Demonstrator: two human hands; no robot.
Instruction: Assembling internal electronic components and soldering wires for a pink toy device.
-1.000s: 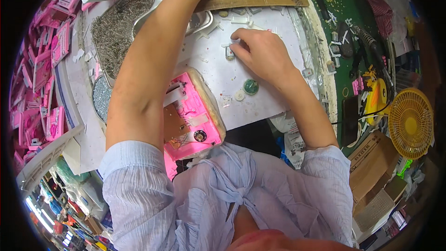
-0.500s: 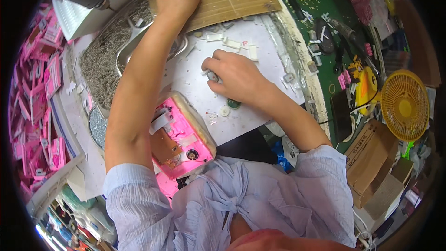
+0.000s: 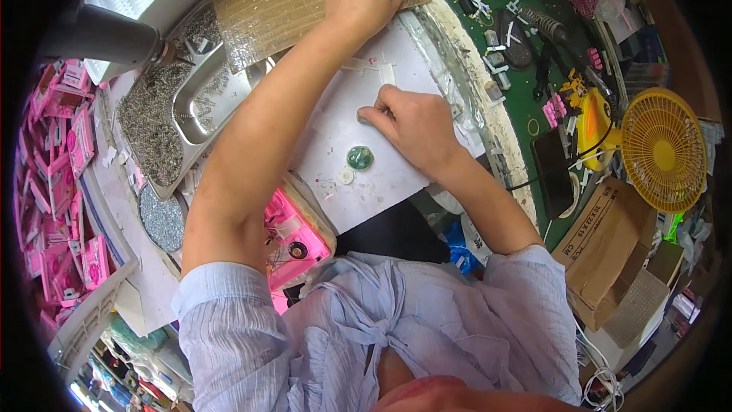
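My left hand [image 3: 361, 3] is over the ribbed brown cardboard sheet [image 3: 282, 0] at the far side, knuckles up and fingers curled; whatever they hold is hidden. My right hand [image 3: 419, 127] is held above the white paper [image 3: 320, 145], with thumb and fingers bent together; I cannot make out what is in them. Near it on the paper lie a round green piece [image 3: 360, 157] and a small white disc [image 3: 345, 176]. My left forearm partly covers an open pink plastic casing [image 3: 301, 233] with a round black part inside.
At left, a tray of many screws [image 3: 145, 122], a metal dish [image 3: 187, 126] and a power screwdriver [image 3: 122, 38]; beyond, piled pink casings [image 3: 65, 175]. At right, a yellow fan [image 3: 663, 156], a cardboard box [image 3: 606, 248] and a dark phone [image 3: 554, 172].
My left hand has moved right across the cardboard. My right hand has shifted right, uncovering the green piece; the small grey part seen in it before no longer shows. The view has shifted slightly.
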